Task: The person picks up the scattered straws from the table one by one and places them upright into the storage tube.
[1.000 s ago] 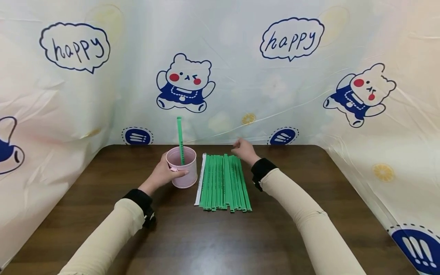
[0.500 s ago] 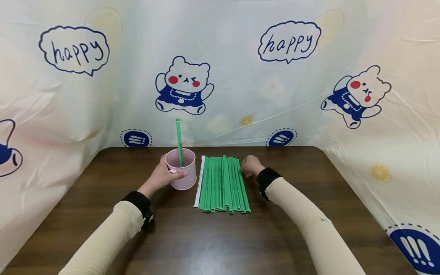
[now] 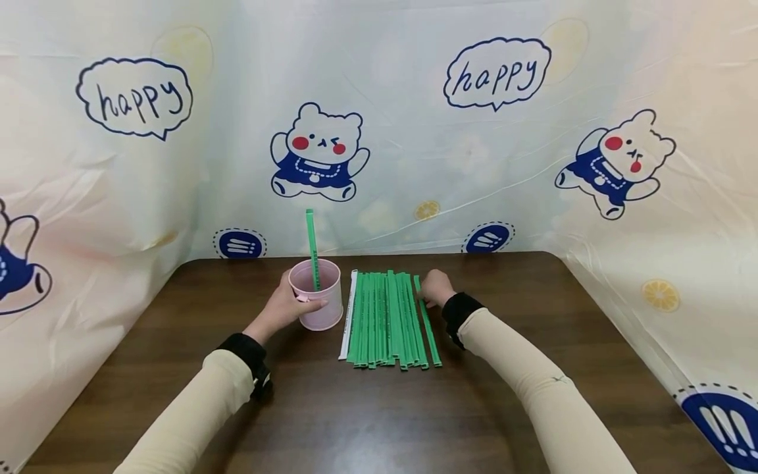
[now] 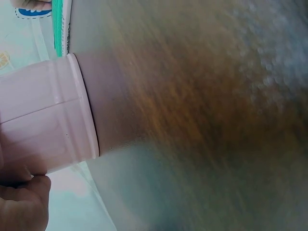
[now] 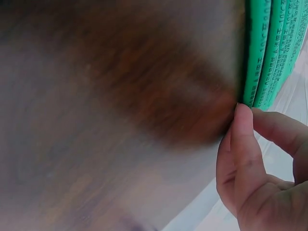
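My left hand (image 3: 281, 307) holds a small pink bucket (image 3: 322, 311) upright on the table, thumb across its near side. One slim green wrapped straw (image 3: 312, 240) leans inside it, rising well above the rim. To the bucket's right lies a row of green wrapped straws (image 3: 387, 322), side by side, with a white one (image 3: 348, 319) at its left edge. At the row's far right, my right hand (image 3: 437, 288) pinches the far end of a single green straw (image 3: 429, 332), which lies slightly apart from the others. Thumb and forefinger meet at its end in the right wrist view, where printed lettering (image 5: 260, 43) shows.
The brown wooden table (image 3: 367, 415) reaches back to a patterned curtain (image 3: 403, 131) with bears and "happy" bubbles. The curtain also hangs along both sides. Black wrist bands (image 3: 460, 315) sit over cream sleeves (image 3: 527, 375).
My right hand has come down and nearer, reaching the right edge of the row. The outermost green straw has shifted right, opening a gap. My left hand stays on the bucket.
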`<state>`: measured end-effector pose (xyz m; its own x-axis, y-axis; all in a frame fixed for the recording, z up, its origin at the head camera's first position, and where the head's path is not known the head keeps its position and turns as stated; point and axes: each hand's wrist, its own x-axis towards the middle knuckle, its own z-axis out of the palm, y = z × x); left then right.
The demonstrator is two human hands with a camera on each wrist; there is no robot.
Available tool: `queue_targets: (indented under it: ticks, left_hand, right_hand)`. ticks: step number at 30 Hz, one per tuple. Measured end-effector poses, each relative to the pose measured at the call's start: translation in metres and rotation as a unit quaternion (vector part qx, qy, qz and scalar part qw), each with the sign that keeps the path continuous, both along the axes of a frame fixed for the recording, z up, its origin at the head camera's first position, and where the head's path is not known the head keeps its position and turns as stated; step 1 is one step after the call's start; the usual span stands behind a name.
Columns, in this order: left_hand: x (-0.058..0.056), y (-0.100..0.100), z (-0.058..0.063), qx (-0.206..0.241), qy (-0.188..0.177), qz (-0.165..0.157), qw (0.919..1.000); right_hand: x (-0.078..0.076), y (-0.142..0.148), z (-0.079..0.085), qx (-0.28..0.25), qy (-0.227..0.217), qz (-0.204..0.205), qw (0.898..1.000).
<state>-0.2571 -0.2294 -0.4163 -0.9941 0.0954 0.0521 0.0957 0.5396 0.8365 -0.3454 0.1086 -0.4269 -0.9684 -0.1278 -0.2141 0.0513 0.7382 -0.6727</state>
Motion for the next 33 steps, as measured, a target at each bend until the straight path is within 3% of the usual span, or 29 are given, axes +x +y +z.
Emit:
queue_targets:
  ticks: [8,15,24,27,33]
  left_hand:
    - [-0.002,-0.001,0.001,-0.004,0.002,0.002,1.0]
    - [-0.001,-0.001,-0.001,-0.001,0.001,0.005,1.0]
    - [-0.004,0.0,0.001,-0.016,0.008,0.004,0.9998]
    - [-0.004,0.001,0.002,-0.016,0.013,0.002,0.9998]
    - [-0.001,0.0,-0.001,-0.009,0.005,0.002,0.9999]
  right_hand:
    - [0.004,-0.008,0.012,0.028,0.01,-0.005,1.0]
    - [0.004,-0.009,0.01,0.029,0.003,-0.007,1.0]
    - [-0.018,0.01,0.009,-0.046,-0.038,-0.039,0.997]
    - [-0.021,0.016,0.021,-0.064,-0.025,-0.033,0.997]
    - [-0.008,0.019,0.053,-0.08,0.031,-0.007,0.996]
